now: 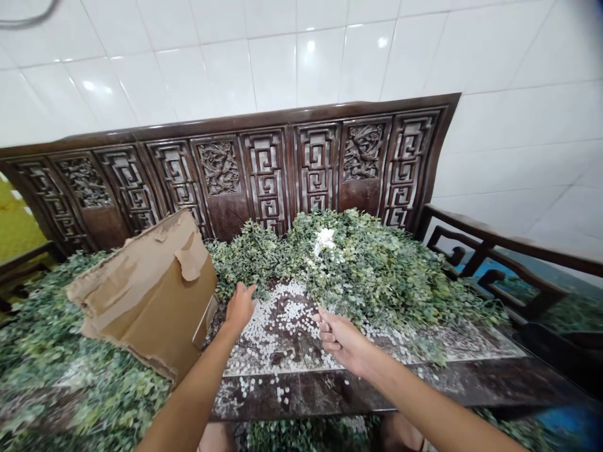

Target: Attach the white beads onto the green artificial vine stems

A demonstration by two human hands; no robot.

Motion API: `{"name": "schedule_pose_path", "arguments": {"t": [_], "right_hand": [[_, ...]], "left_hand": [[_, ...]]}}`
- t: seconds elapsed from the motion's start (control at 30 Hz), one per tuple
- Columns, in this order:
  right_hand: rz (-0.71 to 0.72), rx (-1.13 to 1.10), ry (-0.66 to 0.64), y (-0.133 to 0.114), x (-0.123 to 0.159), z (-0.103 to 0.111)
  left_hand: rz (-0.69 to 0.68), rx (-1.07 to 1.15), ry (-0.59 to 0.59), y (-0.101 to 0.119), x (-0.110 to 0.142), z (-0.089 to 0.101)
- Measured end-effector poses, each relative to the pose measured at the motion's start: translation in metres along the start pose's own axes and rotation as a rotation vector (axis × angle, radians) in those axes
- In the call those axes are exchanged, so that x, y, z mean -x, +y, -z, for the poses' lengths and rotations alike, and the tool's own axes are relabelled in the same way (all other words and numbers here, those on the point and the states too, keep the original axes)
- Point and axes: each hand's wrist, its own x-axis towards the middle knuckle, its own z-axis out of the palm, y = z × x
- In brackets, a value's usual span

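Small, round white pieces (294,312) are lying between the left hand (240,309), its finger closure being indeterminable, and the right hand (343,339), whose thumb and forefinger are meeting.

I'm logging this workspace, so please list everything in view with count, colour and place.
bench: one, dark brown, before the wall
leafy sprigs: uncountable, green, heaped on the bench and below its front
small pieces: uncountable, white, scattered mid-seat
clump: one, white, on the right-hand heap
cardboard: one piece, brown, left side
wall tiles: many, white, behind the bench
curved strip: one, grey, top left
unclear item: one, yellow, left edge
black object: one, black, right edge
legs: two, bare, bottom edge
left hand: one, bare, beside the cardboard
right hand: one, bare, over the seat, fingers curled
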Motion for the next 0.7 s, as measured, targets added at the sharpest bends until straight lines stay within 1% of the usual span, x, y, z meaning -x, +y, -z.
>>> {"name": "schedule_pose_path", "arguments": {"t": [0.1, 0.17, 0.33, 0.43, 0.57, 0.7], "right_hand": [[0.018, 0.027, 0.026, 0.001, -0.002, -0.002], [0.033, 0.043, 0.053, 0.001, -0.003, -0.003], [0.056, 0.082, 0.071, -0.005, -0.004, -0.001], [0.075, 0.102, 0.064, -0.010, -0.005, 0.002], [0.098, 0.130, 0.046, -0.015, -0.006, 0.002], [0.110, 0.141, -0.022, -0.016, 0.000, -0.004]], "left_hand": [[-0.037, 0.030, 0.013, 0.000, -0.004, -0.007], [-0.057, 0.074, 0.036, 0.000, -0.009, -0.006], [-0.041, 0.234, 0.189, 0.003, -0.021, 0.012], [-0.008, 0.357, 0.244, 0.012, -0.021, 0.021], [-0.002, 0.504, 0.245, 0.035, -0.004, 0.028], [-0.069, 0.563, 0.197, 0.064, 0.031, 0.042]]}}
